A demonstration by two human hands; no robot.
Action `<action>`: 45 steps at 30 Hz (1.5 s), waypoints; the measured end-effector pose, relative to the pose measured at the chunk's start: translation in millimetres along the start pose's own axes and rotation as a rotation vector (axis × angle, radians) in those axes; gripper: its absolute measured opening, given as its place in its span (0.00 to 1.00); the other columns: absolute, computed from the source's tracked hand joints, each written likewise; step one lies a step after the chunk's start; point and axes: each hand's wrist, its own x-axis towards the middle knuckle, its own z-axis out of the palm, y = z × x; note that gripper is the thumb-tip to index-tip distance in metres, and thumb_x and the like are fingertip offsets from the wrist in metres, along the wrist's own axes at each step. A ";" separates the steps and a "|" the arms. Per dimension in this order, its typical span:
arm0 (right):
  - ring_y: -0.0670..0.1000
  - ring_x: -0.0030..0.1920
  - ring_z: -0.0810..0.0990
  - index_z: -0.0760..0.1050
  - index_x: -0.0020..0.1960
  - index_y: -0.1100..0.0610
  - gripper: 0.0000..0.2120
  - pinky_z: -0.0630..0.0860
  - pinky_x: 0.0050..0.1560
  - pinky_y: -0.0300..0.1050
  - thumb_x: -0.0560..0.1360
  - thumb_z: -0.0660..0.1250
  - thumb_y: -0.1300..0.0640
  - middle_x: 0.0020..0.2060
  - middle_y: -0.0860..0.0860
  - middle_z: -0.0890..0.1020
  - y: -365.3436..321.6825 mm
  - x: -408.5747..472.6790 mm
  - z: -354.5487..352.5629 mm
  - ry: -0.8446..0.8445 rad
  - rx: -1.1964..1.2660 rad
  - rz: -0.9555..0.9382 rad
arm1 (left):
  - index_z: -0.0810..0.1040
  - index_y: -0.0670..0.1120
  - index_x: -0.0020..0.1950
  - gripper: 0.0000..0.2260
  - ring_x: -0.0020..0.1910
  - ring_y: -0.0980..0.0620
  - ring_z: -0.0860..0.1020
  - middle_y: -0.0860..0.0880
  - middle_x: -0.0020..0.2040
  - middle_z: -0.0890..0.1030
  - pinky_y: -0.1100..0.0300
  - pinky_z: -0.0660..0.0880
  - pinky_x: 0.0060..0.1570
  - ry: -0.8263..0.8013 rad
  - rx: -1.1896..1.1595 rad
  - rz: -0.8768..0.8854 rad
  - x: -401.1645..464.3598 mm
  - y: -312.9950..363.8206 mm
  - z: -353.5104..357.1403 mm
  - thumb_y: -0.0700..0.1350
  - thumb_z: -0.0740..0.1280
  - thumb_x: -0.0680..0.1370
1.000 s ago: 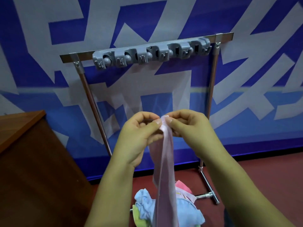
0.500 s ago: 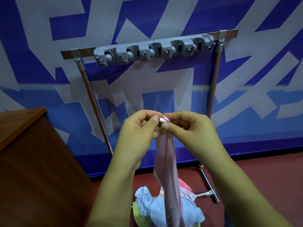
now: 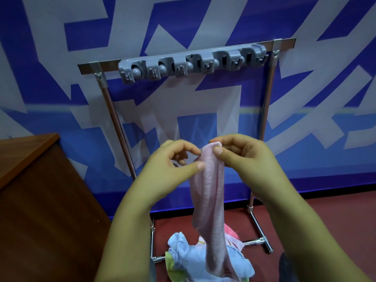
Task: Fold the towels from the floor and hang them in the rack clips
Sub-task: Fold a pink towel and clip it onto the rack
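A pale pink towel hangs in a long narrow strip in front of me. My right hand pinches its top end between thumb and forefinger. My left hand pinches the towel's left edge just below the top. Behind the hands stands a metal rack whose top bar carries a grey strip of several clips, all without towels. On the floor at the rack's foot lies a heap of towels, light blue, pink and green, partly hidden by the hanging strip.
A brown wooden cabinet stands at the left, close to my left forearm. A blue and white patterned wall is right behind the rack. The floor is dark red. A dark object shows at the lower right edge.
My hands have drawn slightly apart at the towel's top. The right hand keeps the top end; the left has slid to the edge just below. The towel strip looks wider.
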 end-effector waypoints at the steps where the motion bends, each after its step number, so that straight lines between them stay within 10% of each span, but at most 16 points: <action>1: 0.48 0.46 0.84 0.80 0.47 0.52 0.09 0.79 0.53 0.47 0.74 0.67 0.65 0.40 0.51 0.85 -1.2 0.7 -0.8 -0.010 0.012 -0.012 | 0.79 0.55 0.45 0.09 0.46 0.63 0.74 0.52 0.49 0.75 0.72 0.71 0.46 -0.040 0.025 0.012 0.6 -3.2 -0.1 0.45 0.75 0.69; 8: 0.48 0.46 0.82 0.81 0.48 0.50 0.13 0.80 0.52 0.48 0.74 0.66 0.67 0.39 0.49 0.84 -11.0 1.3 -7.6 -0.068 0.012 -0.123 | 0.77 0.53 0.42 0.10 0.54 0.64 0.73 0.57 0.53 0.74 0.76 0.65 0.54 -0.257 0.043 0.033 7.0 -26.3 5.8 0.49 0.76 0.67; 14: 0.46 0.44 0.83 0.83 0.43 0.51 0.13 0.80 0.48 0.45 0.72 0.67 0.68 0.38 0.48 0.85 -21.5 2.0 -18.8 -0.060 0.054 -0.126 | 0.76 0.47 0.42 0.15 0.41 0.53 0.77 0.49 0.40 0.79 0.50 0.77 0.47 -0.365 -0.082 -0.096 5.9 -44.4 5.7 0.51 0.74 0.62; 20: 0.42 0.37 0.81 0.84 0.40 0.51 0.13 0.79 0.40 0.36 0.71 0.68 0.68 0.34 0.47 0.85 -20.7 6.2 -35.1 0.040 0.087 -0.093 | 0.80 0.51 0.49 0.16 0.49 0.54 0.80 0.55 0.50 0.83 0.59 0.77 0.53 -0.249 -0.234 -0.079 4.4 -47.4 -16.2 0.33 0.74 0.69; 26: 0.41 0.34 0.80 0.82 0.41 0.52 0.11 0.76 0.35 0.33 0.70 0.68 0.67 0.32 0.45 0.84 -22.9 6.7 -47.5 0.094 0.058 -0.102 | 0.77 0.43 0.43 0.09 0.35 0.60 0.78 0.55 0.35 0.80 0.69 0.75 0.37 -0.141 -0.216 -0.009 2.3 -37.5 -30.5 0.33 0.73 0.69; 45: 0.43 0.40 0.84 0.80 0.44 0.53 0.10 0.77 0.40 0.34 0.69 0.70 0.66 0.36 0.46 0.86 -24.6 7.4 -55.2 0.163 0.032 -0.089 | 0.79 0.50 0.41 0.11 0.37 0.63 0.79 0.60 0.35 0.82 0.72 0.75 0.39 0.419 -0.305 0.154 10.8 -15.3 -24.0 0.33 0.69 0.72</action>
